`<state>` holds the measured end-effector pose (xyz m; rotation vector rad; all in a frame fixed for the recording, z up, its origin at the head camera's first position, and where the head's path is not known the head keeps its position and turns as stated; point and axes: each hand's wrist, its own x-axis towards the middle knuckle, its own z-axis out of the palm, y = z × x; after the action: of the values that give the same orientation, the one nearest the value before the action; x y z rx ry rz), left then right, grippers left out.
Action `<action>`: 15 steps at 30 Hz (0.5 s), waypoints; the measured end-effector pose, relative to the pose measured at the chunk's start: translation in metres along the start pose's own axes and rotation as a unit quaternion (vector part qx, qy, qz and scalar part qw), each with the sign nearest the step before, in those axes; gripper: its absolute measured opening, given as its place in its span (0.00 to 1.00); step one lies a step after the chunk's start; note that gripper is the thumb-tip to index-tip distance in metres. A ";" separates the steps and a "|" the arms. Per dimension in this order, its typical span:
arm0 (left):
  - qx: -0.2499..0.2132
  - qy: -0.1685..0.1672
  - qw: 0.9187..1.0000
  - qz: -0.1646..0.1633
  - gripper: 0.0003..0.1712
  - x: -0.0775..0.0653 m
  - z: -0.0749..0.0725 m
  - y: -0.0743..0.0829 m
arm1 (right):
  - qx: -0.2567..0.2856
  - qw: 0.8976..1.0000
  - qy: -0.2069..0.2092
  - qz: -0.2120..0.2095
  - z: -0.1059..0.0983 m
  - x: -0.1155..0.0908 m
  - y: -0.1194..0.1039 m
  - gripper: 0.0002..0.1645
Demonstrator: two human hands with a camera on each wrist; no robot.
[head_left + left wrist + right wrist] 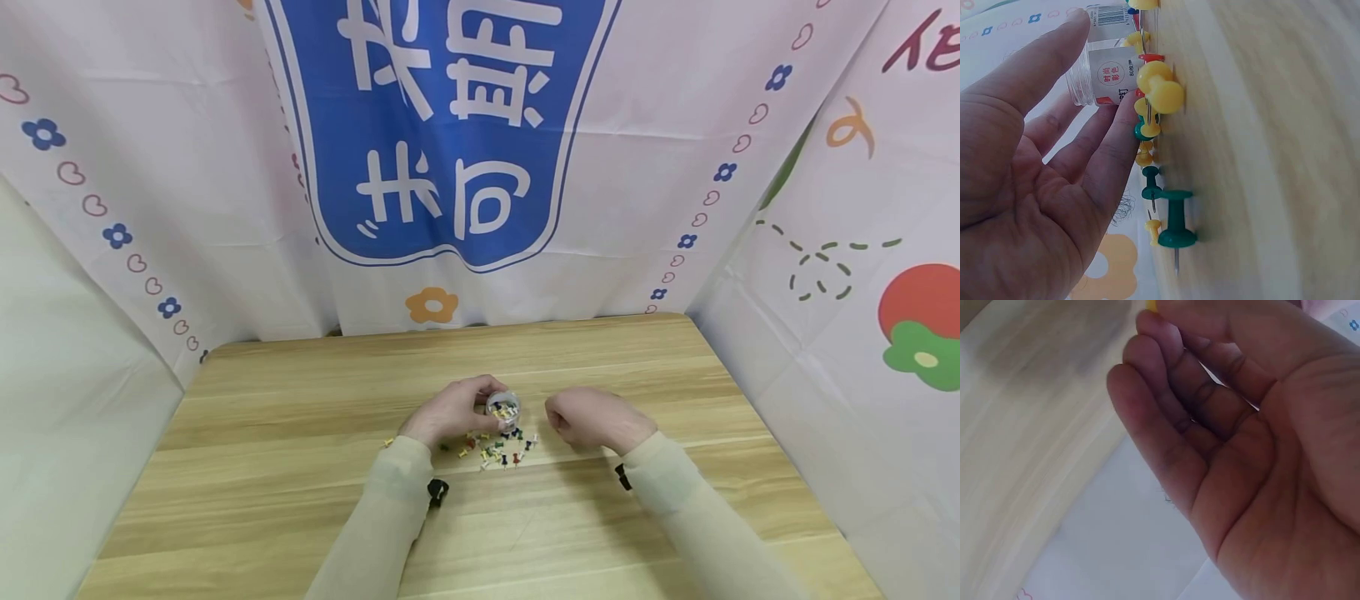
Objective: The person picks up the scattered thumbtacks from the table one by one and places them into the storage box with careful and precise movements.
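A small clear plastic jar (503,405) with a printed label stands upright on the table, holding several push pins. My left hand (450,410) grips it, thumb on one side and fingers round the other; the label shows in the left wrist view. Loose push pins (504,460) in yellow, green, red, blue and white lie scattered in front of the jar. To the right of the jar, my right hand (592,417) has its fingers curled in. In the right wrist view its thumb and fingertips pinch something yellow (1152,305), apparently a push pin, mostly cut off by the frame edge.
One yellow push pin (388,442) lies apart, left of the left wrist. A green push pin (1176,219) lies near the left palm. The wooden table (285,392) ends at the back against a printed white cloth (622,208).
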<state>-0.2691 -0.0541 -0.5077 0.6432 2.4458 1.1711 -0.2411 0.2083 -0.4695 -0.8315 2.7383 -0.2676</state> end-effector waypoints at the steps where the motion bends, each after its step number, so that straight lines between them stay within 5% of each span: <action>1: 0.000 0.001 1.000 0.001 0.32 0.000 0.000 0.000 | -0.001 1.000 0.004 -0.003 0.000 0.001 -0.001 0.13; 15: -0.002 -0.002 1.000 0.001 0.32 -0.001 -0.001 0.001 | -0.011 0.997 0.073 -0.031 -0.002 0.021 -0.006 0.12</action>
<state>-0.2684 -0.0545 -0.5067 0.6471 2.4402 1.1736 -0.2549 0.1918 -0.4703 -0.9381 2.8588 -0.3231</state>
